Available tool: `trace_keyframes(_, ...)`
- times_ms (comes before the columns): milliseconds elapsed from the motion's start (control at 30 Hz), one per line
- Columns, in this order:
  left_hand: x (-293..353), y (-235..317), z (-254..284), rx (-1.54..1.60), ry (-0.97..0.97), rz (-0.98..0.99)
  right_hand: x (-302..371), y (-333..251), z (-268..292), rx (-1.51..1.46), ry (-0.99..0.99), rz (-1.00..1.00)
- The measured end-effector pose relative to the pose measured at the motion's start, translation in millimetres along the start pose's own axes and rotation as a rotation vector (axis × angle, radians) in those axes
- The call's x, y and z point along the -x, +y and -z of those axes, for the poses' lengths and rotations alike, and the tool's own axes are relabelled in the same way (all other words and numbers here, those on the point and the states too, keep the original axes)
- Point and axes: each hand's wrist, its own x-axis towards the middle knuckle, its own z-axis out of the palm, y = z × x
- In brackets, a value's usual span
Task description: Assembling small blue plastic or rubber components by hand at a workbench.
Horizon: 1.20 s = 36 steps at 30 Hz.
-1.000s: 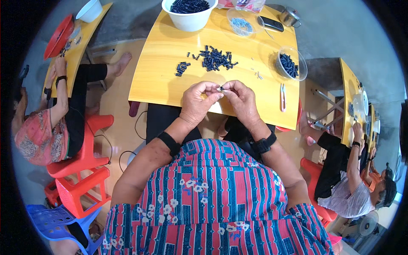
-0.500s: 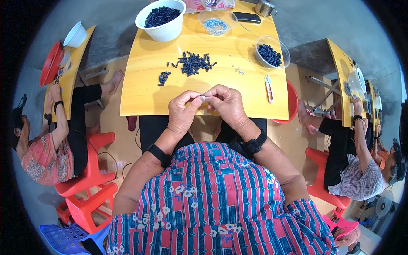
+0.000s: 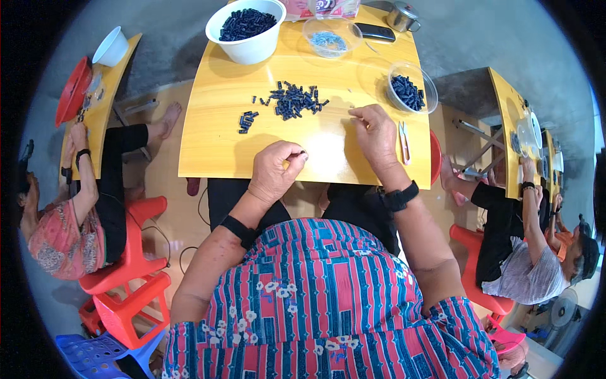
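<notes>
Near the front edge of the yellow table, my left hand [image 3: 276,169] is closed, pinching a small black cylindrical piece [image 3: 303,153] that barely shows between thumb and forefinger. My right hand [image 3: 377,134] is apart from it, low over the table to the right, thumb and forefinger bent together at the tabletop; what they grip, if anything, is too small to make out. A loose heap of short black cylindrical pieces [image 3: 295,101] lies ahead of my hands. A smaller group of the same pieces [image 3: 247,121] sits left of it.
At the back stand a white bowl [image 3: 248,53] of black pieces, a clear bowl [image 3: 331,39] of small bluish bits, a black phone [image 3: 375,32] and a metal cup [image 3: 401,18]. Thread snips [image 3: 404,143] lie right, below a clear bowl [image 3: 432,90] of black pieces. People work at side tables.
My two hands were fingertip to fingertip; now the right hand has moved away, forward and right. The left stays near the front edge with a black piece in its fingers.
</notes>
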Motion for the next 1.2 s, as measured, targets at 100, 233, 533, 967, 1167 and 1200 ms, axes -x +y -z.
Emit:
trace_keyframes(100, 1, -1, -1, 0.037, 0.007, 0.005, -17, -1, 10, 0.178, -0.015, 0.159)
trace_keyframes(233, 3, -2, -2, 0.063, 0.010, 0.028, -30, 3, 9, 0.433, -0.131, 0.210)
trace_keyframes(533, 2, 2, 0, 0.081, 0.028, 0.005, -36, -1, 7, 0.675, -0.267, 0.303)
trace_keyframes(967, 1, -6, -5, 0.146, 0.035, 0.093, 6, -12, -10, -0.201, -0.285, 0.052)
trace_keyframes(1167, 2, 1, 0, 0.105, -0.007, 0.106, 26, -30, -21, -0.597, -0.395, -0.279)
trace_keyframes(1200, 3, 3, 1, 0.100, -0.016, 0.115, 28, -32, -21, -0.632, -0.417, -0.327)
